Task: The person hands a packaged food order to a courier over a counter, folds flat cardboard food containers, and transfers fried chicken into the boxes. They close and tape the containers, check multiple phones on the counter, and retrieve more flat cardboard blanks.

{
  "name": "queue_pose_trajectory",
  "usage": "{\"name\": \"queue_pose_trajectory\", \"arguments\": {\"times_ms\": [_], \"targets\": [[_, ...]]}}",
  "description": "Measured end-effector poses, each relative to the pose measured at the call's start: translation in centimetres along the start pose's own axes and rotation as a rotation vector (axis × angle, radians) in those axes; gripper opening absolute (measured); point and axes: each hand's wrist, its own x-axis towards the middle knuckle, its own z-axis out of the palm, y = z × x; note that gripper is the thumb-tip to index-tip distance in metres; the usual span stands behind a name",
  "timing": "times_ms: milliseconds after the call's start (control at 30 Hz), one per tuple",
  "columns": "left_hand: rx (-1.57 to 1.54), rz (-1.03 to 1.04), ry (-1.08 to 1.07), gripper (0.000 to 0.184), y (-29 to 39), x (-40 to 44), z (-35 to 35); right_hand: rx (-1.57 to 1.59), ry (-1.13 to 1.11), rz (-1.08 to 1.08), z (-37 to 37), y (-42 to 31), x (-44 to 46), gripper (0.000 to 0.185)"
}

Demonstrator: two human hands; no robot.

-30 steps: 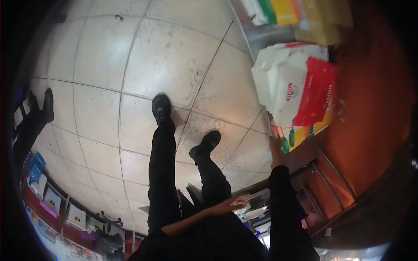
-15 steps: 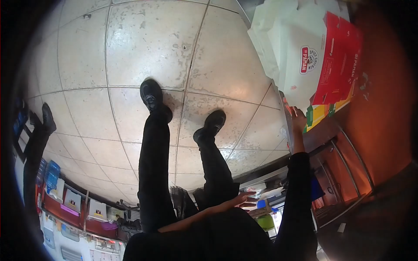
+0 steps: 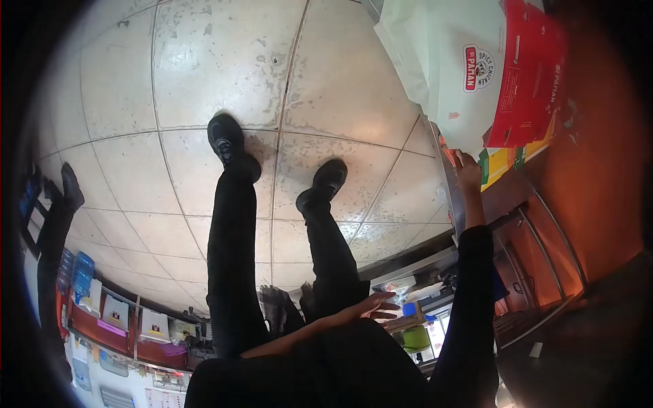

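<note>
My right hand reaches out at the end of a black sleeve and rests at the metal edge of a counter, fingers extended and holding nothing I can see. Just beyond it lies a stack of flat food-box cardboard: a white sheet with a "Si Paman Spicy Chicken" logo, a red printed panel, and yellow-green printed card underneath. My left hand crosses in front of my body, low on the right, with its fingers spread and nothing in them.
My black shoes stand on the worn tile floor. Another person's leg shows at far left. A shelf at lower left holds white boxes, near a blue water bottle. Metal rails run beside the dark brown surface at right.
The view has shifted slightly, so the floor and my feet sit a little further left and up. My right hand stays by the cardboard; my left hand remains spread.
</note>
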Motion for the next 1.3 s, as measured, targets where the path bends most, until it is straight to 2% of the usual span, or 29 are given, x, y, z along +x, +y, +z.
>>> {"name": "queue_pose_trajectory", "arguments": {"times_ms": [100, 167, 200, 267, 300, 367, 400, 467, 533, 600, 633, 667, 733, 767, 800, 833, 867, 900, 933, 967, 1000, 1033, 1067, 1100, 1167, 1200, 1267, 1300], "targets": [[0.022, -0.046, 0.023, 0.064, 0.4, 0.1, 0.2, -0.020, -0.005, -0.017, 0.2, 0.4, 0.0, 0.016], [0.009, -0.014, -0.014, 0.063, -0.1, 0.1, -0.5, -0.141, -0.066, 0.199, 0.2, 0.6, -0.1, 0.018], [-0.006, 0.020, -0.051, 0.061, -0.4, 0.0, -0.7, -0.144, -0.069, 0.198, 0.4, 0.5, -0.2, 0.018], [-0.008, 0.018, -0.047, 0.059, -0.2, -0.3, -0.1, 0.044, 0.236, 0.360, 0.2, -0.3, -0.7, 0.018], [-0.001, 0.018, -0.044, 0.058, 0.0, -0.4, 0.2, 0.035, 0.234, 0.358, -0.4, -0.7, -1.2, 0.018], [-0.004, -0.012, -0.072, 0.053, 0.1, -0.7, 0.1, -0.005, 0.329, 0.579, -2.4, -1.7, -2.6, 0.018], [0.006, 0.016, -0.091, 0.051, 0.0, -1.0, 0.2, -0.112, 0.325, 0.602, -4.0, -2.2, -3.3, 0.016], [-0.062, 0.025, -0.122, 0.046, -0.1, -1.1, -0.3, -0.236, 0.215, 0.414, -6.1, -1.8, -5.9, 0.014], [0.004, 0.068, -0.134, 0.048, -0.6, -1.0, -1.0, -0.261, 0.160, 0.429, -8.5, -0.5, -8.2, 0.014], [0.077, 0.104, -0.091, 0.049, -0.6, -1.6, -0.5, -0.117, 0.483, 0.456, -12.1, -3.4, -8.9, 0.014], [0.089, 0.110, -0.099, 0.049, -0.9, -1.6, -0.5, -0.159, 0.411, 0.445, -14.2, -6.1, -9.2, 0.014], [0.260, 0.169, -0.014, 0.049, -1.5, -1.4, -0.7, -0.199, 0.340, 0.433, -16.1, -8.4, -10.0, 0.015], [0.562, 0.275, 0.159, 0.053, -1.8, -1.9, 0.8, -0.120, 0.394, 0.412, -17.8, -9.6, -13.6, 0.018], [0.582, 0.290, 0.149, 0.053, -1.7, -2.3, 1.7, -0.051, 0.333, 0.477, -19.9, -12.0, -15.0, 0.018], [0.846, 0.477, 0.225, 0.058, -1.8, -2.8, 2.6, 0.021, 0.274, 0.538, -22.3, -15.0, -16.1, 0.017], [1.112, 0.673, 0.303, 0.063, -1.5, -3.5, 3.8, 0.132, 0.284, 0.510, -24.8, -18.2, -16.5, 0.015], [1.275, 0.882, 0.438, 0.072, -0.6, -4.4, 5.5, 0.247, 0.298, 0.476, -27.3, -20.8, -17.1, 0.014], [1.436, 1.107, 0.575, 0.081, 0.9, -5.8, 7.7, 0.354, 0.218, 0.460, -29.5, -22.1, -18.5, 0.012], [1.458, 1.242, 0.613, 0.083, 2.4, -8.0, 10.9, 0.493, 0.256, 0.347, -30.9, -23.4, -18.9, 0.018], [1.474, 1.378, 0.645, 0.086, 3.4, -10.3, 14.0, 0.565, 0.189, 0.322, -33.5, -25.4, -18.7, 0.016], [1.522, 1.382, 0.551, 0.076, 4.4, -11.8, 15.1, 0.720, 0.235, 0.331, -35.5, -27.2, -17.9, 0.015], [1.619, 0.987, 0.356, 0.055, 5.2, -15.1, 18.9, 0.877, 0.272, 0.331, -37.3, -29.0, -17.1, 0.015], [1.639, 0.877, 0.242, 0.046, 5.4, -17.4, 21.7, 0.877, 0.330, 0.298, -39.0, -30.2, -15.6, 0.015], [1.660, 0.766, 0.130, 0.037, 5.3, -19.4, 23.9, 1.076, 0.359, 0.381, -39.0, -29.7, -15.4, 0.020], [1.738, 0.907, 0.109, 0.036, 4.7, -22.1, 27.1, 1.374, 0.392, 0.256, -41.5, -32.7, -12.4, 0.023], [1.762, 1.006, 0.087, 0.035, 4.3, -23.6, 28.6, 1.393, 0.427, 0.210, -42.6, -34.0, -11.3, 0.023], [1.876, 1.044, 0.128, 0.033, 3.3, -27.0, 31.8, 1.192, 0.255, 0.229, -44.7, -36.3, -9.5, 0.023], [1.941, 1.060, 0.172, 0.031, 3.0, -28.6, 33.4, 1.212, 0.293, 0.187, -45.9, -37.1, -8.7, 0.023]]}}
